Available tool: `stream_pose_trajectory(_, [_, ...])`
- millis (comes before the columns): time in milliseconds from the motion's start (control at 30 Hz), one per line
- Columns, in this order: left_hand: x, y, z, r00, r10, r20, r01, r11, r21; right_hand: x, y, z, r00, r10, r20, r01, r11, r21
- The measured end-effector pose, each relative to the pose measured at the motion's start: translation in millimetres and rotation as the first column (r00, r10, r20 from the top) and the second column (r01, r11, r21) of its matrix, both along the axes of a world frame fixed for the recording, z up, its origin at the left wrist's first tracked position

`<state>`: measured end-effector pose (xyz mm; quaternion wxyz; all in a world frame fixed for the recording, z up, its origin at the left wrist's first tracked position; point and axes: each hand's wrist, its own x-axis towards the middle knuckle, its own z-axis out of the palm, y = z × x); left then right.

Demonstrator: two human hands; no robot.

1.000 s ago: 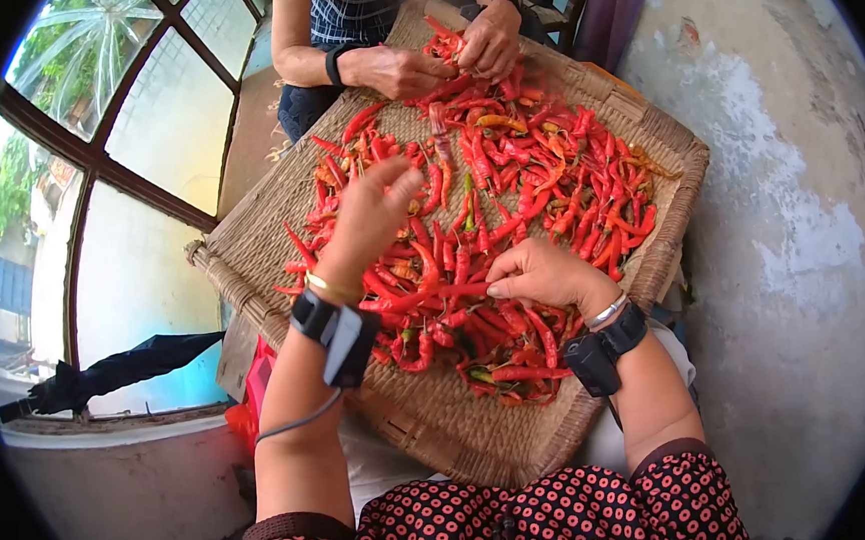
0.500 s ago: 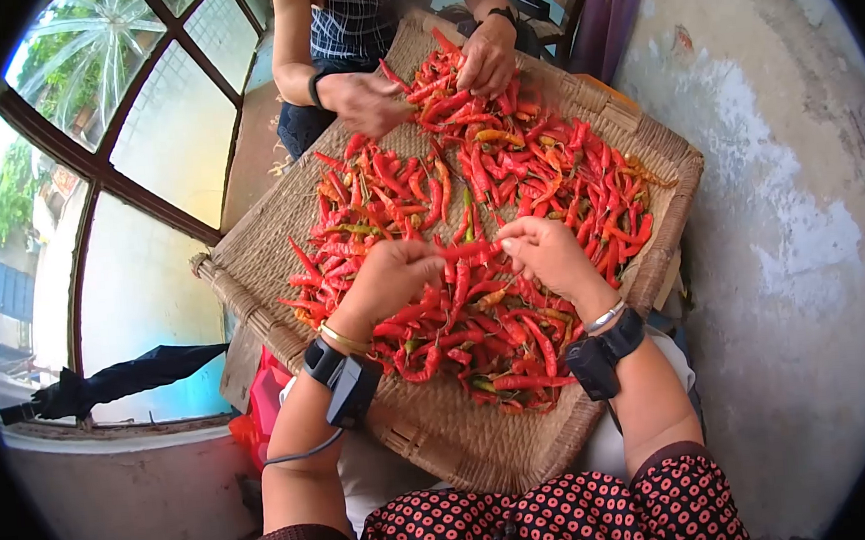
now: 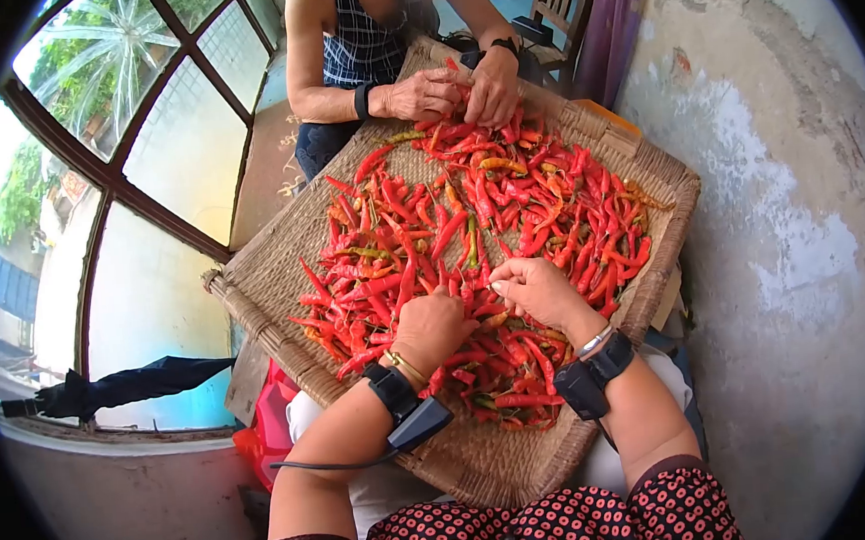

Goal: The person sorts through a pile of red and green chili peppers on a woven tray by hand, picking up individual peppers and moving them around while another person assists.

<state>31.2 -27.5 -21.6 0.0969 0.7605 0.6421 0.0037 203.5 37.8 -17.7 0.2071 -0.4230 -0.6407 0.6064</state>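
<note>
A: On the woven tray (image 3: 476, 458), seen from the head view, where are the two hands?
B: The left hand (image 3: 431, 325) lies curled, knuckles up, on the red chillies (image 3: 469, 217), at the near side of the heap. Whether it grips one, I cannot tell.
A: And the right hand (image 3: 536, 293)?
B: Just beside it, fingers bent, tips down on the chillies; whether it holds one I cannot tell either. At the far edge, a co-worker's hands (image 3: 427, 95) touch the heap.
</note>
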Motion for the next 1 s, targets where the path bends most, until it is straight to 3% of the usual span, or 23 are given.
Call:
stream_pose_trajectory(133, [-0.6, 0.2, -5.7, 0.999, -0.001, 0.042, -0.002, 0.997, 0.079, 0.0, -1.0, 0.0, 1.000, 0.003, -0.002, -0.003, 1.000, 0.022])
stream_pose_trajectory(200, [-6.1, 5.8, -0.4, 0.956, 0.139, 0.257, -0.142, 0.990, -0.008, 0.2, -0.9, 1.1, 1.000, -0.001, -0.006, 0.001, 1.000, 0.022])
stream_pose_trajectory(233, [-10.2, 10.6, -0.3, 0.957, 0.137, 0.256, -0.139, 0.990, -0.009, 0.1, -1.2, 1.9, 1.000, -0.025, -0.019, 0.025, 1.000, 0.014])
stream_pose_trajectory(267, [-15.8, 17.9, -1.1, 0.820, 0.249, 0.516, -0.221, 0.968, -0.116, 0.1, -1.2, 2.2, 0.998, -0.049, -0.031, 0.049, 0.999, 0.007])
stream_pose_trajectory(300, [-20.8, 25.7, -0.1, 0.600, 0.357, 0.716, -0.265, 0.933, -0.243, 0.3, -0.5, 0.2, 0.998, -0.050, -0.031, 0.050, 0.999, 0.005])
stream_pose_trajectory(367, [-27.0, 41.8, 21.1, 0.437, 0.471, 0.767, -0.287, 0.881, -0.377, 0.2, 0.8, -5.8, 0.995, -0.081, -0.053, 0.084, 0.995, 0.057])
stream_pose_trajectory(400, [-30.2, 51.7, 20.5, 0.361, 0.442, 0.821, -0.293, 0.890, -0.351, 0.4, 1.7, -4.7, 0.995, -0.081, -0.052, 0.084, 0.995, 0.057])
stream_pose_trajectory(433, [-31.6, 60.8, 25.0, 0.360, 0.443, 0.821, -0.293, 0.889, -0.351, 0.9, 2.4, -2.8, 0.994, -0.091, -0.052, 0.093, 0.995, 0.042])
stream_pose_trajectory(500, [-31.8, 73.4, 31.2, 0.038, 0.296, 0.954, -0.313, 0.910, -0.270, 0.6, 1.0, -1.7, 0.994, -0.101, -0.045, 0.101, 0.995, 0.016])
stream_pose_trajectory(633, [-26.5, 80.2, 24.8, -0.017, 0.206, 0.978, -0.436, 0.879, -0.193, -0.5, 1.3, 1.0, 0.993, -0.101, -0.067, 0.106, 0.992, 0.066])
stream_pose_trajectory(700, [-30.5, 66.2, 11.5, 0.596, 0.156, 0.788, -0.325, 0.944, 0.059, -0.3, 1.7, 0.0, 0.994, -0.099, -0.050, 0.102, 0.993, 0.061])
stream_pose_trajectory(733, [-30.8, 56.6, 8.0, 0.703, 0.124, 0.701, -0.275, 0.955, 0.107, 0.0, 2.0, -1.0, 0.995, -0.096, -0.038, 0.099, 0.992, 0.077])
stream_pose_trajectory(767, [-31.4, 48.6, 6.2, 0.702, 0.128, 0.701, -0.274, 0.957, 0.100, 0.3, 2.2, -1.9, 0.996, -0.091, -0.024, 0.093, 0.991, 0.092])
stream_pose_trajectory(833, [-30.9, 32.6, 4.6, 0.912, 0.045, 0.408, -0.070, 0.996, 0.047, 0.7, 1.8, -3.1, 0.997, -0.043, 0.067, 0.032, 0.986, 0.164])
stream_pose_trajectory(900, [-27.6, 15.7, 2.0, 0.926, 0.005, 0.378, -0.009, 1.000, 0.010, 0.0, 0.7, -5.0, 0.988, 0.002, 0.157, -0.040, 0.970, 0.239])
stream_pose_trajectory(1000, [-23.7, -10.2, 10.0, 0.983, -0.120, 0.138, 0.129, 0.990, -0.062, 0.9, -0.7, -9.1, 0.968, 0.051, 0.245, -0.116, 0.959, 0.257])
